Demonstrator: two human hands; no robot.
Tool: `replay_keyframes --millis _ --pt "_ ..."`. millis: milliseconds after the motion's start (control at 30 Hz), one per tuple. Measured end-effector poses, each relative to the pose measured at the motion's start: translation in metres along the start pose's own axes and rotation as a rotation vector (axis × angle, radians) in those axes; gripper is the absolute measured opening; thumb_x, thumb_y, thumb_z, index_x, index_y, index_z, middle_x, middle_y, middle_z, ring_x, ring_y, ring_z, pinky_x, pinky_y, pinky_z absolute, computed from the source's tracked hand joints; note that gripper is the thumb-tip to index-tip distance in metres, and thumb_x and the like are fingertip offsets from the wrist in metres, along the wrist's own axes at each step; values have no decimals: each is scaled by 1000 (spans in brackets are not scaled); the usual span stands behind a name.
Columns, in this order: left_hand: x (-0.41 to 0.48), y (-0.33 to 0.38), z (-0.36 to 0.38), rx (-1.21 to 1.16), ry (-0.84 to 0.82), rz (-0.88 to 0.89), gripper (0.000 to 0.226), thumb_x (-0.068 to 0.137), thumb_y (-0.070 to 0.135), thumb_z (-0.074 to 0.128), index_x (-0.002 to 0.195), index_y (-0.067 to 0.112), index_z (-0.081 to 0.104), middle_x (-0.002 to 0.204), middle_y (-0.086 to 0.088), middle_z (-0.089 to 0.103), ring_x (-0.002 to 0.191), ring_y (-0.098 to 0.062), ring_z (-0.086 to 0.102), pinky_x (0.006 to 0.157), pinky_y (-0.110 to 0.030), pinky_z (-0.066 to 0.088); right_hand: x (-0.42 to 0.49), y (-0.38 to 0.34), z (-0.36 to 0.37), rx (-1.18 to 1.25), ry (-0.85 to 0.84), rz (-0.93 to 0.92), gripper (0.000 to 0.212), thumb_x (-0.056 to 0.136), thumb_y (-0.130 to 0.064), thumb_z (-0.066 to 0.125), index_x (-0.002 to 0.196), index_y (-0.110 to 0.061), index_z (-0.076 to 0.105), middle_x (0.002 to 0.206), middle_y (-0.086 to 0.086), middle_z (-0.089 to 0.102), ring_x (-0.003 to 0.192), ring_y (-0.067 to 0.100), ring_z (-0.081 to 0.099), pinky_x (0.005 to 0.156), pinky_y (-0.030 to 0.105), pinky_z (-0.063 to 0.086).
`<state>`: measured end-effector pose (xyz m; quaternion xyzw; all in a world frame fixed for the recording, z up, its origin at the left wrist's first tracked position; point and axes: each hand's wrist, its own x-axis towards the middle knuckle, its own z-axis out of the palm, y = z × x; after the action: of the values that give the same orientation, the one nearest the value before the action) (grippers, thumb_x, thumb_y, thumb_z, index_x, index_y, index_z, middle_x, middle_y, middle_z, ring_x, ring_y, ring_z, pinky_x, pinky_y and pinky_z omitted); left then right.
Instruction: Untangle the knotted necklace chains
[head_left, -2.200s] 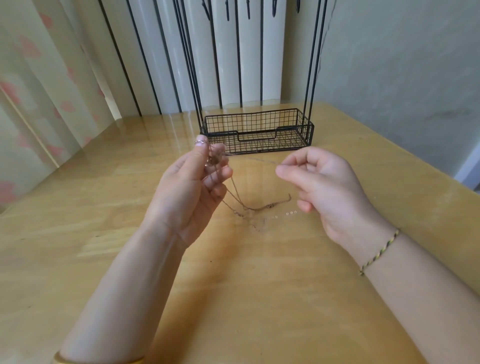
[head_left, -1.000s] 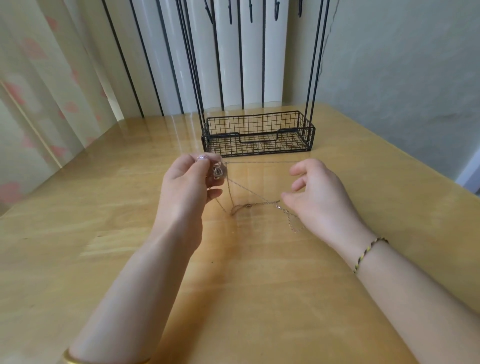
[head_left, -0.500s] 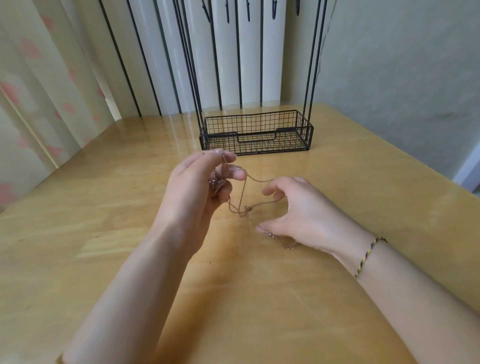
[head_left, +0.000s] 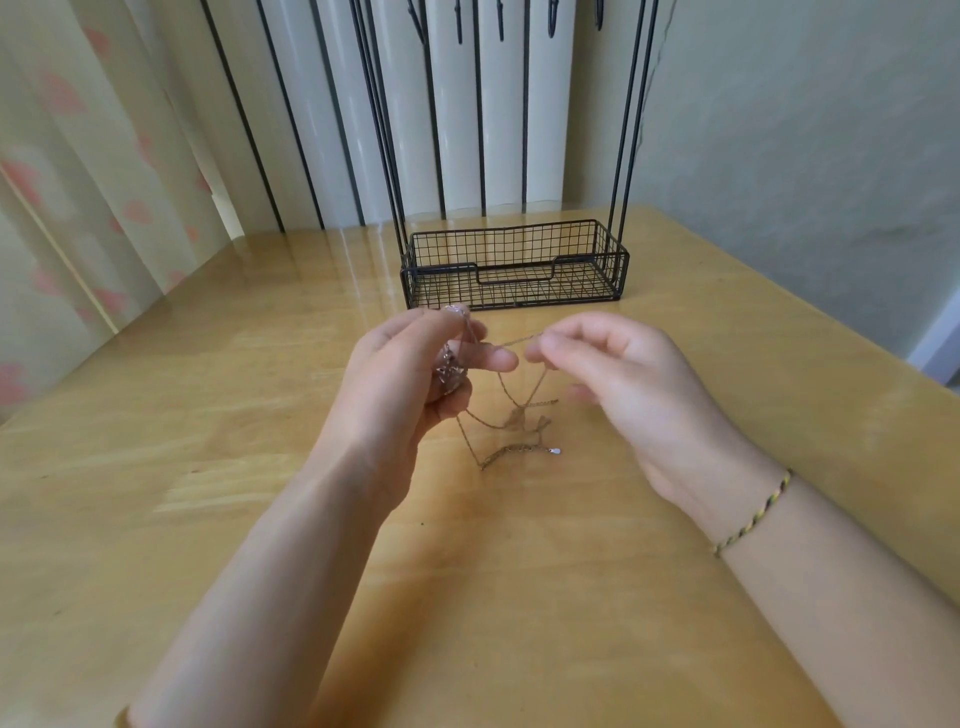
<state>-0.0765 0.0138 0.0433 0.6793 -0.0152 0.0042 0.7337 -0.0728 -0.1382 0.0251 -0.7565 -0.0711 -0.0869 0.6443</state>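
Thin gold-coloured necklace chains (head_left: 511, 415) hang tangled between my two hands above the wooden table (head_left: 260, 415). My left hand (head_left: 410, 384) holds a bunch of chain and a small pendant (head_left: 449, 371) in its curled fingers, with a strand pinched at the fingertips. My right hand (head_left: 618, 374) pinches one strand between thumb and forefinger, just right of the left fingertips. Below the hands, loops droop to a small knot, and a loose end with a tiny silver tag (head_left: 556, 451) lies on the table.
A black wire basket (head_left: 514, 265) with tall upright rods stands at the back of the table, just beyond my hands. A wall runs along the right side, curtains hang at the left. A braided bracelet (head_left: 753, 512) is on my right wrist.
My right hand has risen from low near the table to the level of the left fingertips and now pinches a strand there. The left hand has kept its hold; the chain loops hang lower.
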Motion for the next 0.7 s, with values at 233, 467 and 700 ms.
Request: replay_keyframes --millis 233,467,700 --pt "2 -3 1 51 48 -3 17 92 16 49 83 11 62 62 -5 63 44 -12 35 51 -25 32 2 -7 -2 432 25 103 24 92 -8 46 70 -10 55 70 8 62 59 19 59 67 34 52" --pt "2 -4 1 51 39 2 27 95 19 46 73 13 61 55 0 54 44 -11 35 52 -25 31 1 -8 -4 429 59 103 27 91 -8 46 65 -10 52 59 2 50 40 9 24 38 20 17" --pt "4 -4 -1 -57 -48 -78 38 100 30 39 73 13 61 54 4 45 43 -9 31 52 -25 29 0 -8 -4 326 22 173 30 90 -14 48 60 -14 49 56 1 48 40 10 27 39 21 20"
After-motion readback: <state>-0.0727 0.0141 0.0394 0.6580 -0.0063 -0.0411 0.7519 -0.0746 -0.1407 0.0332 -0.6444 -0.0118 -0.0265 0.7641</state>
